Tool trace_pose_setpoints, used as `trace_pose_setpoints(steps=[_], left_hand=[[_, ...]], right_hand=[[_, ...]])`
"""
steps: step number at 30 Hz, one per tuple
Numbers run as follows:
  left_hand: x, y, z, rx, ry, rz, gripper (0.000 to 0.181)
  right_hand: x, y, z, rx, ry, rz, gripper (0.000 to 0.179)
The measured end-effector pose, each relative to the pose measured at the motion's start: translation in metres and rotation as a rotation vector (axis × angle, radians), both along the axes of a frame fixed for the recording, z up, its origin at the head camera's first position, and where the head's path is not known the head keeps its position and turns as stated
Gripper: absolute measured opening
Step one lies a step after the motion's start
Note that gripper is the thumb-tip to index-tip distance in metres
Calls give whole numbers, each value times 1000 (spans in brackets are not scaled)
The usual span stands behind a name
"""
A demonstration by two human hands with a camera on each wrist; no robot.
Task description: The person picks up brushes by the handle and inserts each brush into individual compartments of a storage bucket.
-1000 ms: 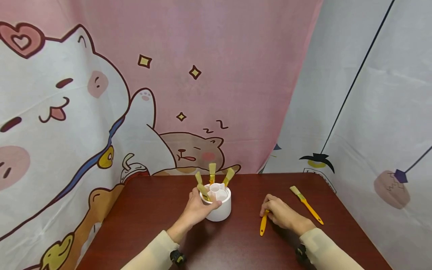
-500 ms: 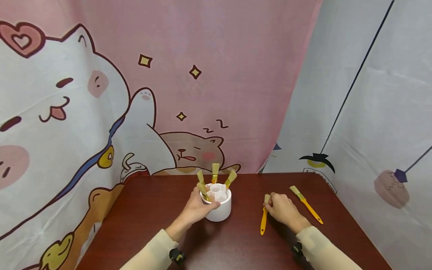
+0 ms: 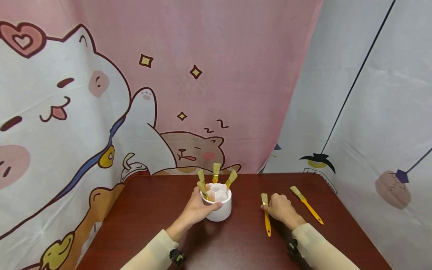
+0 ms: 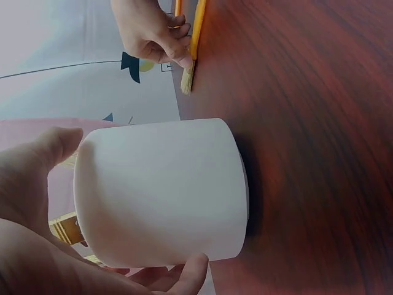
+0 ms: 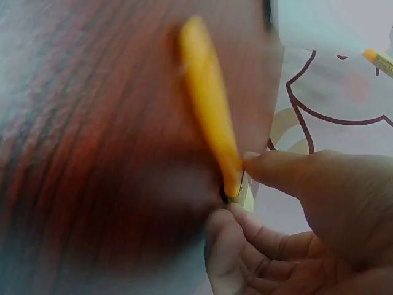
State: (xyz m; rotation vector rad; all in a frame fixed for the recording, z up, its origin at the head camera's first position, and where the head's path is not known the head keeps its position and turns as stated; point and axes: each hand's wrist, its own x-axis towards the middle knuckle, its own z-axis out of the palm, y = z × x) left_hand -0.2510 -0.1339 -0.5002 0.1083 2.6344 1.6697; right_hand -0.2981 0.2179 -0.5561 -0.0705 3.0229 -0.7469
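Note:
My left hand (image 3: 195, 209) grips the side of a white round holder (image 3: 221, 213) whose top is divided into compartments. Several paintbrushes (image 3: 216, 169) stand in the holder, bristles up, mostly along its left and back. In the left wrist view the fingers and thumb wrap the smooth wall of the holder (image 4: 163, 190). To the right, my right hand (image 3: 282, 207) pinches another paintbrush (image 3: 267, 225) near its metal collar; the bristles point away from me and the yellow handle points toward me. The right wrist view shows thumb and fingertips meeting at the base of the yellow handle (image 5: 212, 98).
One more paintbrush (image 3: 308, 205) with a yellow handle lies on the dark red-brown table (image 3: 152, 213), right of my right hand. Behind the table hangs a pink and white cartoon curtain (image 3: 249, 93).
My right hand has shifted its hold along the paintbrush, so its bristles now show beyond the fingers, and the handle end has swung slightly right. My left hand stays on the holder.

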Motion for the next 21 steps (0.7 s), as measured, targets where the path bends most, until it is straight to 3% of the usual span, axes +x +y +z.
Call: trace_pose_setpoints(steps=[9, 19, 21], left_hand=[[-1, 1, -1, -14, -2, 6, 107], [-2, -2, -4, -21, -24, -13, 114], [-2, -3, -4, -22, -27, -12, 114]], right_hand=[[-3, -2, 8, -44, -5, -2, 28], [-4, 0, 6, -99, 46, 27, 31], [-8, 3, -1, -99, 67, 33, 32]])
